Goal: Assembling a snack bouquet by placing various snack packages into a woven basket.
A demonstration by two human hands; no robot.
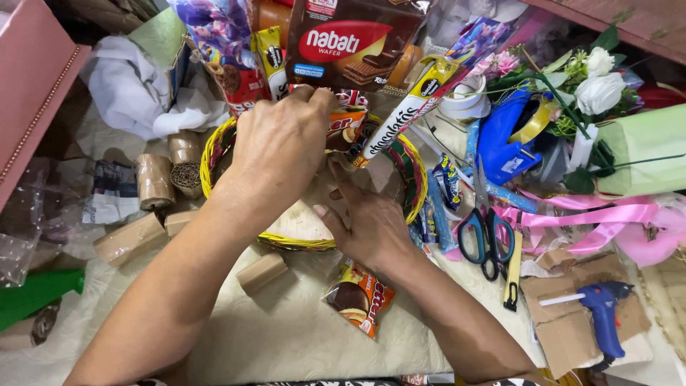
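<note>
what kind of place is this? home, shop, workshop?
Likely a home craft or gift-hamper workspace, though a small shop is possible. Both hands work over a yellow woven wicker basket ringed by snack packets, with blue-handled scissors, a blue glue gun and pink satin ribbon alongside.

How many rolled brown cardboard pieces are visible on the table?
6: two upright rolls left of the yellow woven basket, three lying pieces lower, one behind. Others may be hidden.

A cream quilted cloth (286, 336) covers the surface underfoot. A pink box (28, 93) stands at the left edge, and a pink board (629, 21) crosses the top right corner. Even, soft light falls over everything.
</note>
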